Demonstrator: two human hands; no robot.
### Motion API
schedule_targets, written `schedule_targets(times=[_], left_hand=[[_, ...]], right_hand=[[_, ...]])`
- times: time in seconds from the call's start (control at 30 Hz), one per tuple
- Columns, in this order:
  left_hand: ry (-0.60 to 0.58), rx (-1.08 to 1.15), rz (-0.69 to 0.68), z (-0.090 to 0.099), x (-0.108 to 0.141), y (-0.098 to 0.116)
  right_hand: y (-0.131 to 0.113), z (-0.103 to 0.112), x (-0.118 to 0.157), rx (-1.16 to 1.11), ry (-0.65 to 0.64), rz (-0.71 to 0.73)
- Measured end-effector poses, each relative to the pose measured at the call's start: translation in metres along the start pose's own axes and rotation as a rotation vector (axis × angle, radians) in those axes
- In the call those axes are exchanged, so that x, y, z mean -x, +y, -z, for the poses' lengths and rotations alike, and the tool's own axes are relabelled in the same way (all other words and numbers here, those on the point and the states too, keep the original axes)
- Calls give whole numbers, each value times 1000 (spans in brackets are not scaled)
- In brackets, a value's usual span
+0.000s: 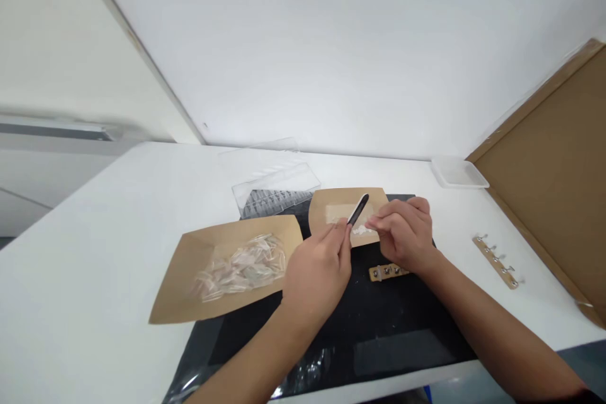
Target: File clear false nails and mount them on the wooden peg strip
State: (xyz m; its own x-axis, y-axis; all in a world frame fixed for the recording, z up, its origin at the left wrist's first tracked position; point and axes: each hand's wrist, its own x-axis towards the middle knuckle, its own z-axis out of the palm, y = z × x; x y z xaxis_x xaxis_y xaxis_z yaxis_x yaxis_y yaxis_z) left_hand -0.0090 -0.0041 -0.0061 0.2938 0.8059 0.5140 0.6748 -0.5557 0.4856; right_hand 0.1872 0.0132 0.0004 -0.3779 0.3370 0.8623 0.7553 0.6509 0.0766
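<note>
The person leans both arms in over a black mat (pixel 379 322). The left hand (pixel 319 268) is above its middle, thumb and fingers pinching a slim black-and-white tool (pixel 358 209) that slants up toward the mat's far edge. The right hand (pixel 404 233) is over the mat's far right part, thumb and forefinger pressed together, the others curled; from here I can't tell whether something tiny sits between them.

Just past those fingertips, at the mat's far edge, stands a small paper tray (pixel 350 194) with white bits (pixel 362 230) in it. A bigger paper tray (pixel 182 271) full of clear plastic pieces (pixel 250 265) overlaps the mat's left side. On the mat, partly hidden by the right wrist, lies a strip with metal knobs (pixel 388 272); a strip with hooks (pixel 495 262) lies to the mat's right.
</note>
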Motion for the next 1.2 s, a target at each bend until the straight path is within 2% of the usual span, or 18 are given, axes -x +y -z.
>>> schedule_targets(times=[0.1, 0.27, 0.53, 0.63, 0.73, 0.83, 1.0, 1.2], left_hand=[[45, -20, -24, -2, 0, -2], [89, -24, -95, -4, 1, -3], [102, 14, -116, -4, 0, -1], [95, 41, -111, -4, 0, -1], [80, 41, -99, -3, -1, -2], [72, 37, -85, -3, -2, -2], [82, 57, -86, -4, -3, -2], [83, 107, -93, -5, -2, -2]], right_hand=[[2, 3, 3, -78, 57, -78], [-2, 8, 4, -216, 48, -200], [-1, 7, 9, -313, 68, -269], [-3, 5, 14, -473, 76, -433], [-7, 2, 18, -801, 100, -668], [-8, -1, 18, -1061, 127, -817], [-5, -6, 19, -1167, 168, -952], [-4, -7, 15, -1231, 200, -1012]])
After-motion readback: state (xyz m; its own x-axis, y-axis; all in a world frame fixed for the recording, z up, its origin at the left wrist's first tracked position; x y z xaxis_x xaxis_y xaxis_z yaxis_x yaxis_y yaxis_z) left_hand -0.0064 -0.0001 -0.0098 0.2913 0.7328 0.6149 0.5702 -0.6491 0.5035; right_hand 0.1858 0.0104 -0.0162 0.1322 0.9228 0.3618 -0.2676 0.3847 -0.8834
